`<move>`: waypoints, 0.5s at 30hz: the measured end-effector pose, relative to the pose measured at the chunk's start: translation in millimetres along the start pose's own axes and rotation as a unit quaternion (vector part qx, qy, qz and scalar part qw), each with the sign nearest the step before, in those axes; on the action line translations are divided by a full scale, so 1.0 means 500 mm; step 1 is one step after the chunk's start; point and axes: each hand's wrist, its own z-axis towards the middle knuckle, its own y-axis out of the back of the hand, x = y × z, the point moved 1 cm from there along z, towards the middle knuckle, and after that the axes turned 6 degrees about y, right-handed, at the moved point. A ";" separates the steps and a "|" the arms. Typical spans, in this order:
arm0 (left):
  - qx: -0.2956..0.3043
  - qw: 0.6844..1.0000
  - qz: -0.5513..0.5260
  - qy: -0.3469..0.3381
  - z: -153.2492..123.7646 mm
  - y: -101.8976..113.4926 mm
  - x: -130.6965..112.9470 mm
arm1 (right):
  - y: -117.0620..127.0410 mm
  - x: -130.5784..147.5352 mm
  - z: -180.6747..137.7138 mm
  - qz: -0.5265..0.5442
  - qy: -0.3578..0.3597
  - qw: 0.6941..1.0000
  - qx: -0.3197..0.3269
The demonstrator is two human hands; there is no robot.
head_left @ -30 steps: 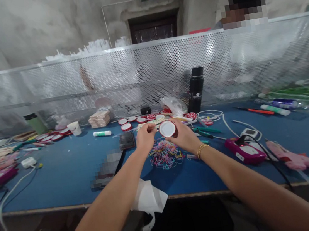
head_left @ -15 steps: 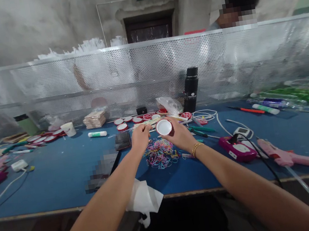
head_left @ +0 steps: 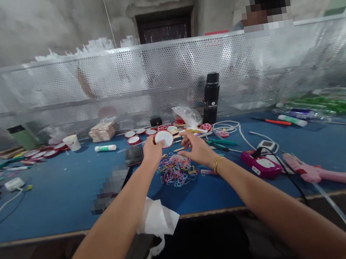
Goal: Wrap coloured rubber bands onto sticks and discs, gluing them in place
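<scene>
My left hand is closed on the edge of a round red-rimmed white disc, its white face turned toward me. Just to the right, my right hand is open with thumb and fingers apart, a gold bracelet on its wrist. Its fingers are close to some thin sticks, but I see nothing gripped in them. Below both hands lies a loose pile of small coloured rubber bands on the blue tabletop.
Behind are more red-rimmed discs, a black bottle and a wood stack. To the right lie a purple power strip and a pink glue gun with cords. A perforated metal screen closes the back; a person is beyond it.
The disc has passed from my right hand to my left and now sits further left. My right hand has let go and its fingers have spread. The view has shifted slightly.
</scene>
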 end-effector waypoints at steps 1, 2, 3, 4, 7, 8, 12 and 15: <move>-0.026 1.000 -0.001 -0.009 0.003 0.003 0.000 | 0.001 0.001 0.000 -0.019 0.016 1.000 0.013; -0.042 0.999 -0.002 -0.020 0.004 0.005 0.000 | 0.001 0.003 0.001 -0.036 0.037 0.998 0.034; -0.048 0.998 -0.003 -0.032 0.004 0.006 0.000 | 0.000 0.007 0.000 -0.051 0.056 0.995 0.061; -0.049 0.998 -0.003 -0.043 0.003 0.006 -0.002 | -0.004 0.013 -0.002 -0.063 0.068 0.992 0.091; -0.039 0.997 0.003 -0.066 -0.003 0.002 -0.005 | -0.029 0.033 -0.013 -0.094 0.061 0.979 0.171; -0.038 0.997 0.005 -0.068 -0.003 0.001 -0.005 | -0.041 0.040 -0.018 -0.104 0.056 0.974 0.193; -0.039 0.996 0.005 -0.078 0.004 0.004 -0.002 | -0.076 0.060 -0.030 -0.125 0.076 0.957 0.250; -0.058 0.994 -0.008 -0.091 0.012 0.010 -0.002 | -0.071 0.057 -0.025 -0.104 0.102 0.954 0.263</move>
